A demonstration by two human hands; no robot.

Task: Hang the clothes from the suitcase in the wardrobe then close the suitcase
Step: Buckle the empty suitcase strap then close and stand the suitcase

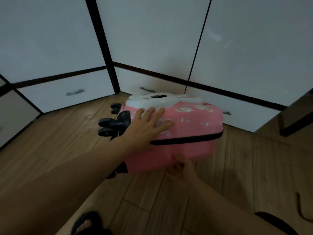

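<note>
Pink suitcase lies on the floor, left hand flat on top, fingers spread. Right hand at 6 o'clock pinching something, blurry; zip could snag.

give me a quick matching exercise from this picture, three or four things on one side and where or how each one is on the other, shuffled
Things
1. left hand
2. right hand
3. suitcase wheels
4. drawer handle

Places or states
A. at the near lower edge of the pink suitcase
B. on a white drawer front at the left
C. flat on top of the pink shell, fingers spread
D. black, sticking out of the suitcase's left end

Pairs: 1-C, 2-A, 3-D, 4-B
</note>
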